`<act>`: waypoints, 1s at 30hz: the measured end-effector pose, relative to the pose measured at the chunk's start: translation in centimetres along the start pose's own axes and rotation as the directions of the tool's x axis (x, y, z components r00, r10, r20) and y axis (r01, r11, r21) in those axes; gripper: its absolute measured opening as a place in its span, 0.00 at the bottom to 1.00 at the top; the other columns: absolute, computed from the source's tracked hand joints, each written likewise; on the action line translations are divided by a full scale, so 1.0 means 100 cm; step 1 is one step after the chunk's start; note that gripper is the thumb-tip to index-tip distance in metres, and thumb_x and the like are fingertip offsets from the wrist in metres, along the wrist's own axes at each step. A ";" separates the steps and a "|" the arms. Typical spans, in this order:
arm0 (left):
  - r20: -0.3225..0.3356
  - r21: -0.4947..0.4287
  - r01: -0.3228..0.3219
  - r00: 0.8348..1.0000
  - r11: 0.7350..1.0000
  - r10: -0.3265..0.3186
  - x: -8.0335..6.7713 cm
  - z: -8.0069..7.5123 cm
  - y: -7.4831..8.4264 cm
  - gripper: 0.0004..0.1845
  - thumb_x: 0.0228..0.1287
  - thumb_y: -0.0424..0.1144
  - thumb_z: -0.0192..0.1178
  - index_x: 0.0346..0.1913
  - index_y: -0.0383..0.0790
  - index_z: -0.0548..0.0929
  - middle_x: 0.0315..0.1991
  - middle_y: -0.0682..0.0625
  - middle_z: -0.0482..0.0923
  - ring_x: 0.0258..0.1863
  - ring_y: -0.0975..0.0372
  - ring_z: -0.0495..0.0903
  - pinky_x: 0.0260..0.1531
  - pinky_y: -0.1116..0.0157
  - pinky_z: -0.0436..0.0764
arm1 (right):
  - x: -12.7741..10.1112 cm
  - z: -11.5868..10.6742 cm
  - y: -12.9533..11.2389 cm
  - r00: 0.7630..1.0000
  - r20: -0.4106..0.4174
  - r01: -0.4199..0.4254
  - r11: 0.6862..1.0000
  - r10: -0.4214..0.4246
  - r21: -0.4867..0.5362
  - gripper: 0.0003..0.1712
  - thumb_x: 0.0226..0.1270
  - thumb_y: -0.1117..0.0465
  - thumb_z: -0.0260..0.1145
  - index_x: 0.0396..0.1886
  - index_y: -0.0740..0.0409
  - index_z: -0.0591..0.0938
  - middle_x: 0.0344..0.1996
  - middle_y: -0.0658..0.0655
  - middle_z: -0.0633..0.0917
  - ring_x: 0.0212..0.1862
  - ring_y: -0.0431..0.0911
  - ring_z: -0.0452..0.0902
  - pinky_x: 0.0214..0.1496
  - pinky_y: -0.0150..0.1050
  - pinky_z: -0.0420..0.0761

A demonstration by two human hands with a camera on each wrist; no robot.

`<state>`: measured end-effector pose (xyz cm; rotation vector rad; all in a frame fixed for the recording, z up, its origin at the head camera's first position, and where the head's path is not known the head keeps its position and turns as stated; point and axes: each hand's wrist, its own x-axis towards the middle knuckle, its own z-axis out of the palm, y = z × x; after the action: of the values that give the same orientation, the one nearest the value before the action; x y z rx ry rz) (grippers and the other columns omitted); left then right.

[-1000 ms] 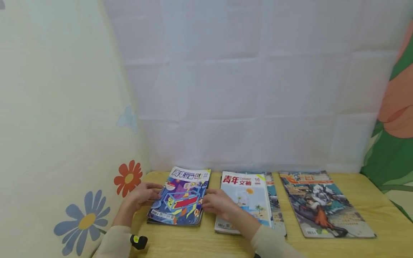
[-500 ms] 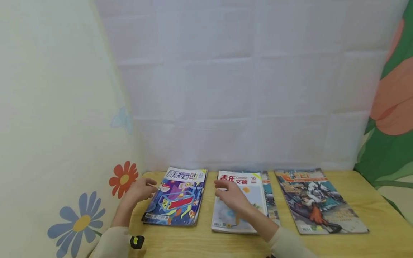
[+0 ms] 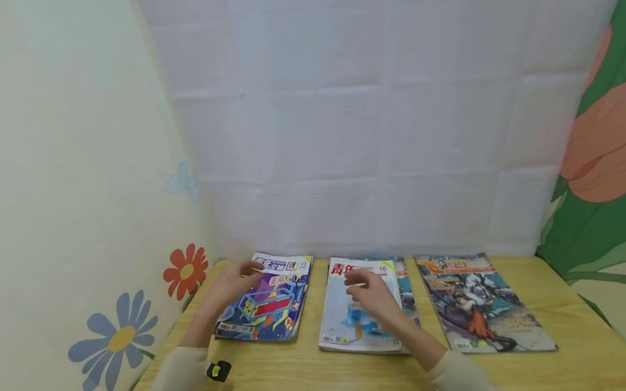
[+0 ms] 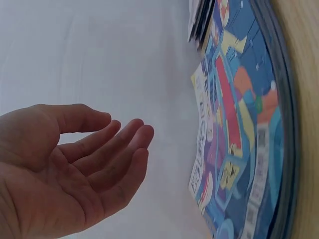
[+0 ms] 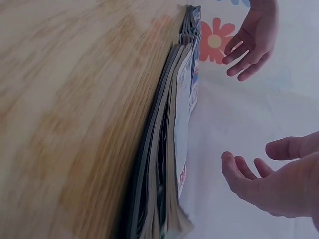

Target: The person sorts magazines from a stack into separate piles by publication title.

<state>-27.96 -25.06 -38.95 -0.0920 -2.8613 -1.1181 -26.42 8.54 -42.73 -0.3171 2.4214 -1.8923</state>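
Observation:
My left hand [image 3: 238,283] hovers over the upper left of a purple-covered magazine [image 3: 266,309] that tops a neat pile. Its fingers are loosely bent with nothing between them, as the left wrist view also shows. Above a white-covered magazine [image 3: 337,309] in the middle, my right hand [image 3: 374,293] hangs with relaxed, slightly curved fingers and holds nothing. The white magazine tops a pile several issues thick, its page edges [image 5: 167,149] facing the right wrist camera. From under its right side a larger dark magazine [image 3: 408,293] peeks out.
Another large magazine [image 3: 486,307] with a fantasy-art cover lies apart on the right of the wooden table [image 3: 274,366]. Behind the table hangs a white cloth [image 3: 303,136]. A flower-painted wall [image 3: 98,190] closes off the left side.
Both hands have left the sides of the purple magazine's pile and risen. The right hand has moved right, over the white magazine; the left now hovers over the purple cover.

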 end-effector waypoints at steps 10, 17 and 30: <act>0.047 -0.132 -0.076 0.995 0.988 0.083 -0.001 0.031 0.021 0.12 0.71 0.36 0.63 0.54 0.35 0.82 0.43 0.42 0.84 0.41 0.50 0.84 0.43 0.51 0.85 | -0.005 -0.023 0.009 0.998 -0.055 0.011 1.000 -0.012 -0.023 0.15 0.72 0.68 0.62 0.56 0.62 0.82 0.50 0.63 0.83 0.48 0.52 0.82 0.51 0.53 0.82; 0.058 -0.124 -0.121 0.990 0.985 0.129 -0.003 0.053 0.030 0.09 0.69 0.34 0.65 0.49 0.39 0.85 0.40 0.49 0.85 0.40 0.55 0.84 0.39 0.56 0.84 | -0.006 -0.038 0.018 0.995 -0.094 -0.036 0.997 0.030 -0.062 0.15 0.72 0.68 0.61 0.55 0.63 0.82 0.50 0.60 0.83 0.50 0.53 0.81 0.51 0.52 0.82; 0.156 -0.183 -0.136 0.974 0.974 0.166 -0.003 0.097 0.036 0.14 0.68 0.32 0.63 0.53 0.29 0.81 0.37 0.43 0.84 0.32 0.55 0.84 0.31 0.59 0.84 | -0.008 -0.066 0.028 0.978 -0.142 -0.178 0.967 0.153 -0.184 0.20 0.70 0.67 0.61 0.60 0.65 0.81 0.58 0.64 0.80 0.59 0.59 0.75 0.56 0.55 0.78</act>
<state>-27.78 -15.84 -43.60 -0.4286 -2.8347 -1.3828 -27.07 15.66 -43.82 0.0007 2.6287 -1.6567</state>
